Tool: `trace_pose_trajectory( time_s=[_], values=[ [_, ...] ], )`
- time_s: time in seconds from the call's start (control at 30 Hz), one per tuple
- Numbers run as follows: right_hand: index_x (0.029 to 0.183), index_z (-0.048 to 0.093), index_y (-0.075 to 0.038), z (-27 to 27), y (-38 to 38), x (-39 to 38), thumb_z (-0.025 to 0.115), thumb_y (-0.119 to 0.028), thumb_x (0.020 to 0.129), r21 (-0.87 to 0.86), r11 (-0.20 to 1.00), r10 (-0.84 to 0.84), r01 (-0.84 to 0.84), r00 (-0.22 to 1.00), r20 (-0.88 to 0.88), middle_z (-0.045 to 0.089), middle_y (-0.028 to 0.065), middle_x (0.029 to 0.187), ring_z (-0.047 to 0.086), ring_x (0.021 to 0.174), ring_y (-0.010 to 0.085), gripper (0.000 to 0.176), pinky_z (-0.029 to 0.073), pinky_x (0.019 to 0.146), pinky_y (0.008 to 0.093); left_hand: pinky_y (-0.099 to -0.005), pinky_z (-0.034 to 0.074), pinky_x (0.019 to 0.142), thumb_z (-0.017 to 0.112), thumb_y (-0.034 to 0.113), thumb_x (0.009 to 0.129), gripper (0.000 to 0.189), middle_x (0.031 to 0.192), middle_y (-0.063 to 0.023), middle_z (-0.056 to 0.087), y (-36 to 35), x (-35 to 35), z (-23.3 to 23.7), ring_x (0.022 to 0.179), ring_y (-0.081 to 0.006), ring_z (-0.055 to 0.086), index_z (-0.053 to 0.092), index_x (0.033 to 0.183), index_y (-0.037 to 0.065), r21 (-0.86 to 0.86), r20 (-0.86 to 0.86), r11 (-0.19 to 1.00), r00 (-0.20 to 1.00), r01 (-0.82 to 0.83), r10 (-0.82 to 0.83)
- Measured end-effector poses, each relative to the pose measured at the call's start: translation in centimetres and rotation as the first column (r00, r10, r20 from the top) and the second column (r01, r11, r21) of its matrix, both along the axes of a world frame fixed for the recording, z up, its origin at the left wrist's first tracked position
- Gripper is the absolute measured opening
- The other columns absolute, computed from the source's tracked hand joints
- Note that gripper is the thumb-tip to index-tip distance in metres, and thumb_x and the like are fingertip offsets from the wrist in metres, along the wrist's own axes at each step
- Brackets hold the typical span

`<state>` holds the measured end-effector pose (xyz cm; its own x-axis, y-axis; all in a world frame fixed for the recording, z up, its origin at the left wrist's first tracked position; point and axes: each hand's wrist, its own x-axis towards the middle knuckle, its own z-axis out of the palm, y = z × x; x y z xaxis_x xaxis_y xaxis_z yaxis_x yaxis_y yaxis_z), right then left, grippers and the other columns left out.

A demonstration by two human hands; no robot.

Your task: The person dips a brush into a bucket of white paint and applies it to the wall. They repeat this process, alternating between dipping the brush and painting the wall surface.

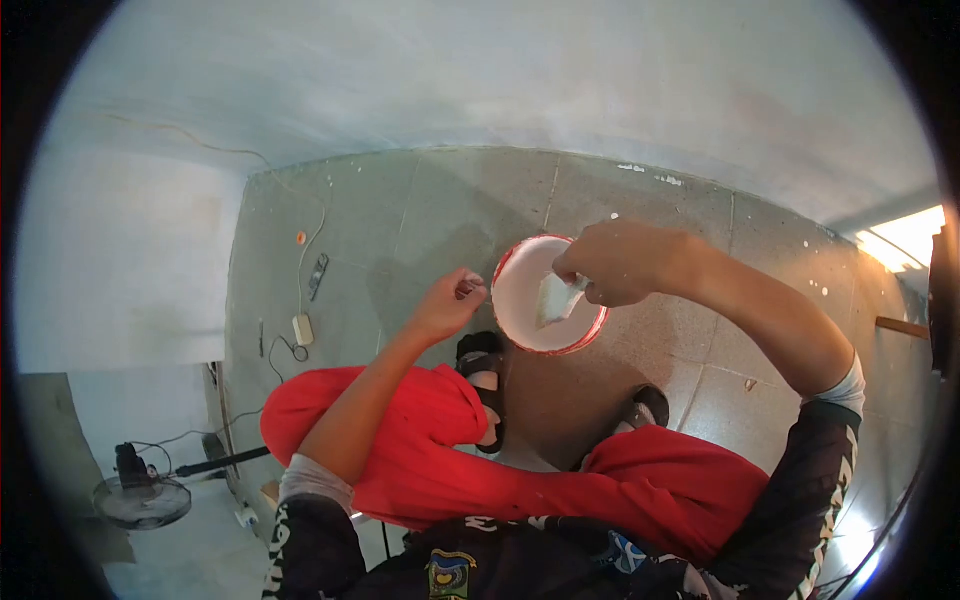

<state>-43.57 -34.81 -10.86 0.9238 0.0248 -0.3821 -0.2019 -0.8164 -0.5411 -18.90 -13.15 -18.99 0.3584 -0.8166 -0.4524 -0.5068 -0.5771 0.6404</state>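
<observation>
A white bucket [520, 290] with a red rim stands on the floor in front of me, its inside coated white. My right hand [625, 265] reaches over the bucket's right side, closed around a flat, white-coated tool [556, 302]. The tool's wide end points down and left into the bucket; its grip is hidden by my fingers, and I cannot tell whether it is a brush or a scraper. Left of the rim, my left hand [455, 302] hangs in the air with its fingers curled in, nothing showing in them.
Pale walls border the grey tiled floor [425, 215], which has white spots. On the left lie a power strip [303, 329] with its cord, a dark remote-like object [319, 277] and an orange ring [301, 238]. A fan [142, 497] stands at lower left. My sandalled feet flank the bucket.
</observation>
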Motion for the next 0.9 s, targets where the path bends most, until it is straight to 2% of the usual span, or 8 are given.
trace_pose_trajectory(
  time_s=[0.1,0.23,0.3,0.43,0.53,0.6,0.73,0.9],
  values=[
    [0.107,0.066,-0.011,-1.8,0.8,0.4,0.066,-0.015,0.081,-0.056,0.998,0.028,-0.026,0.998,0.049,0.068,0.0152,0.093,0.066,0.095,0.0331,0.026,0.051,0.082,0.0450,-0.0350,0.051,0.073,0.065,0.020,0.089,0.022,0.089,-0.0111,0.067,-1.1,-0.9,0.8,0.079,-0.0221,0.065,0.059,0.101,0.002,0.048,0.212,0.992,0.969,0.117,-0.125],
    [0.103,0.069,-0.010,-2.3,1.9,0.5,0.063,-0.008,0.079,-0.146,0.986,0.097,-0.080,0.989,0.113,0.070,0.0135,0.095,0.069,0.092,0.0323,0.025,0.055,0.076,0.0424,-0.0364,0.051,0.071,0.066,0.020,0.085,0.023,0.082,-0.0132,0.066,-2.7,-1.5,1.3,0.075,-0.0249,0.064,0.059,0.095,0.001,0.123,0.306,0.984,0.938,0.132,-0.164],
    [0.103,0.069,-0.010,-2.5,2.6,0.3,0.064,-0.008,0.078,-0.134,0.987,0.106,-0.093,0.990,0.093,0.070,0.0136,0.093,0.070,0.091,0.0322,0.025,0.056,0.075,0.0419,-0.0435,0.051,0.072,0.063,0.021,0.080,0.021,0.081,-0.0198,0.067,-3.1,-2.1,1.5,0.079,-0.0384,0.065,0.060,0.089,0.003,0.170,0.330,0.982,0.934,0.082,-0.135],
    [0.103,0.069,-0.011,-2.7,2.5,0.5,0.065,-0.009,0.077,-0.225,0.966,0.158,-0.125,0.978,0.133,0.071,0.0144,0.090,0.071,0.087,0.0320,0.026,0.057,0.071,0.0425,-0.0419,0.050,0.066,0.063,0.020,0.080,0.018,0.074,-0.0165,0.064,-3.1,-2.5,1.2,0.070,-0.0334,0.064,0.058,0.082,0.003,0.137,0.442,0.980,0.876,0.145,-0.191],
    [0.104,0.068,-0.011,-2.5,2.8,0.3,0.064,-0.009,0.078,-0.198,0.973,0.144,-0.120,0.984,0.109,0.071,0.0152,0.090,0.071,0.086,0.0319,0.027,0.057,0.070,0.0428,-0.0454,0.049,0.064,0.061,0.021,0.079,0.018,0.072,-0.0184,0.063,-3.7,-3.0,1.0,0.069,-0.0385,0.063,0.058,0.078,0.004,0.101,0.501,0.981,0.844,0.164,-0.192],
    [0.105,0.068,-0.012,-2.8,2.8,0.2,0.064,-0.009,0.078,-0.190,0.973,0.150,-0.130,0.984,0.095,0.070,0.0157,0.090,0.071,0.086,0.0320,0.028,0.058,0.070,0.0427,-0.0515,0.051,0.073,0.057,0.026,0.078,0.025,0.081,-0.0231,0.066,-4.1,-3.4,1.7,0.079,-0.0435,0.064,0.064,0.086,0.003,0.218,0.511,0.964,0.824,0.151,-0.245],
    [0.103,0.065,-0.009,-3.3,3.0,0.1,0.061,-0.011,0.081,-0.185,0.979,0.122,-0.087,0.975,0.187,0.068,0.0163,0.082,0.069,0.078,0.0342,0.022,0.055,0.066,0.0454,-0.0496,0.049,0.066,0.059,0.025,0.078,0.022,0.074,-0.0197,0.065,-4.0,-2.6,0.2,0.073,-0.0412,0.064,0.062,0.081,0.004,0.123,0.598,0.966,0.759,0.228,-0.255],
    [0.105,0.063,-0.009,-3.4,2.7,-0.3,0.059,-0.008,0.082,-0.130,0.989,0.089,-0.064,0.977,0.196,0.067,0.0160,0.080,0.069,0.077,0.0342,0.023,0.055,0.065,0.0453,-0.0497,0.052,0.077,0.057,0.027,0.077,0.026,0.080,-0.0222,0.068,-5.5,-3.2,0.8,0.078,-0.0408,0.067,0.067,0.086,0.005,0.288,0.586,0.936,0.736,0.201,-0.338]
  ],
)
